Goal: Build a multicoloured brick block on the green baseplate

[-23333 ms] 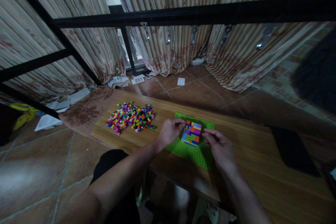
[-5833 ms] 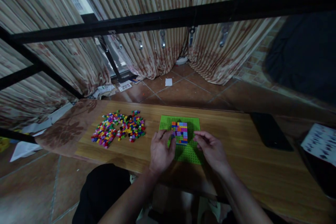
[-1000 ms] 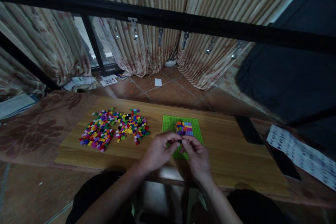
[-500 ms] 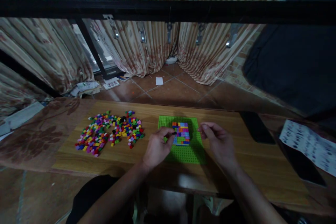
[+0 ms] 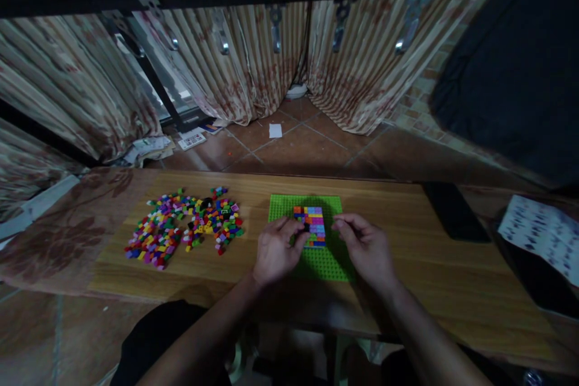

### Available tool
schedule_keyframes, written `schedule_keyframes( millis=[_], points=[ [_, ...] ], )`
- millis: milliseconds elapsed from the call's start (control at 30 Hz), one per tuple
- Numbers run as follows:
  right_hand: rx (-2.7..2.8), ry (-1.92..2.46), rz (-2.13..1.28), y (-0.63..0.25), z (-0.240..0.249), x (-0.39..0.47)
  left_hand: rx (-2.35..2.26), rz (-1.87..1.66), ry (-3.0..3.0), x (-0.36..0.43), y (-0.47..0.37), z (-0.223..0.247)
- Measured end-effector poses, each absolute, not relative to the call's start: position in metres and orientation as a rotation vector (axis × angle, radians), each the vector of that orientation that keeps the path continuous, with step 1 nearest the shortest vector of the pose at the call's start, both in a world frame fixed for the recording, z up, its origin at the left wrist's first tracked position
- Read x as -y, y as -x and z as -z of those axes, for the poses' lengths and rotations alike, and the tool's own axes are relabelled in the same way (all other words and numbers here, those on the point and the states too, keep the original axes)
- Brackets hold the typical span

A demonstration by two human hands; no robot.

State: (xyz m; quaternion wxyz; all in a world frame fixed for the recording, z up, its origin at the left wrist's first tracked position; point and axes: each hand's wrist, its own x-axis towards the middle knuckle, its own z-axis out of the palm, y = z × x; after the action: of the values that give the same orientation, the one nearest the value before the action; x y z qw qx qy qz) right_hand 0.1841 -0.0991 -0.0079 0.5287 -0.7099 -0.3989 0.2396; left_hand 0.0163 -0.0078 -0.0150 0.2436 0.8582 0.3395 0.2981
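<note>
a dark-clad knee (image 5: 156, 338) showed below the near edge of the wooden tabletop (image 5: 434, 289). the left hand (image 5: 277, 250) had its thumb and fingertips drawn in on a small dark brick (image 5: 306, 227), at the left side of a multicoloured block (image 5: 316, 226). the right hand (image 5: 368, 250) hung apart from it, over the right edge of the green baseplate (image 5: 325, 268), thumb and forefinger close together; whether they pinched anything could not be told. the block sat on the plate, mid-tabletop, its right side made up in tight coloured rows; the left side was partly hidden, so how complete it was could not be judged. many loose bricks (image 5: 156, 235) lay unjoined towards the tabletop's left end. a flat black object (image 5: 456, 211) lay near the far right corner, and a printed sheet (image 5: 540, 235) beyond the right end, its marks too small to read. on the floor, a booklet (image 5: 192, 140) bore unreadable dark print, before striped curtains (image 5: 257, 72). no brand was legible.
</note>
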Motion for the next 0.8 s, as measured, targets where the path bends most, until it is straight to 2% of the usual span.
schedule_keyframes(
  millis=[800],
  points=[
    [0.977, 1.724, -0.519, -0.1866, 0.0161, 0.0987, -0.908, -0.787, -2.335, 0.0044, -0.0142, 0.0085]
  ],
)
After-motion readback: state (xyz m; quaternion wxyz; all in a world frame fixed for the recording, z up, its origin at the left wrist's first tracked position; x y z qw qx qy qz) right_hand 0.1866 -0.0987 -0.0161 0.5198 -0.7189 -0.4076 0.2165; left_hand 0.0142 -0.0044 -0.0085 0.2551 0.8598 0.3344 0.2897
